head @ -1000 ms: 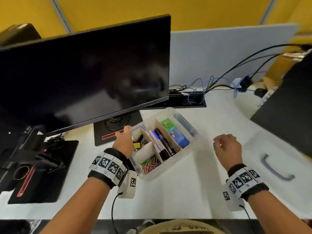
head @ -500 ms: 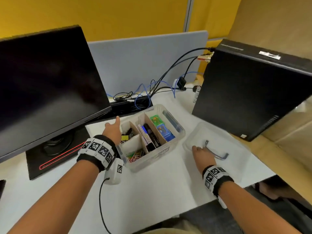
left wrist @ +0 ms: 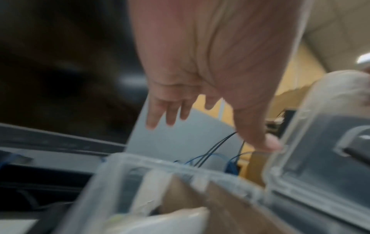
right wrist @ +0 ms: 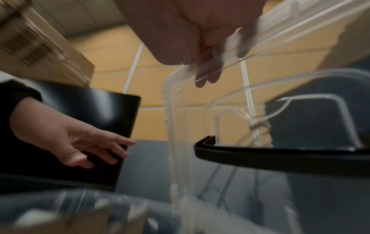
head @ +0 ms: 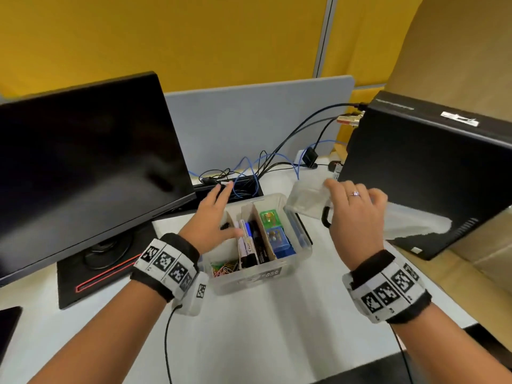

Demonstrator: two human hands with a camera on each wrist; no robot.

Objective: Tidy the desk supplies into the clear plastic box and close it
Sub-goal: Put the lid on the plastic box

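Observation:
The clear plastic box stands open mid-desk, split by cardboard dividers. It holds markers, a green case, a blue case and coloured paper clips. My left hand hovers over the box's left compartments with fingers straight and spread, holding nothing; the left wrist view shows it above the box rim. My right hand grips the clear lid by its edge, tilted in the air just right of the box. The lid's black handle hangs below my fingers.
A black monitor on its stand base fills the left. A black computer tower stands close on the right. Tangled cables lie behind the box before a grey partition. The desk's right edge is near my right wrist.
My right hand took the lid off the desk and lifted it towards the box. My left hand left the box's left edge and opened above it. My view swung right.

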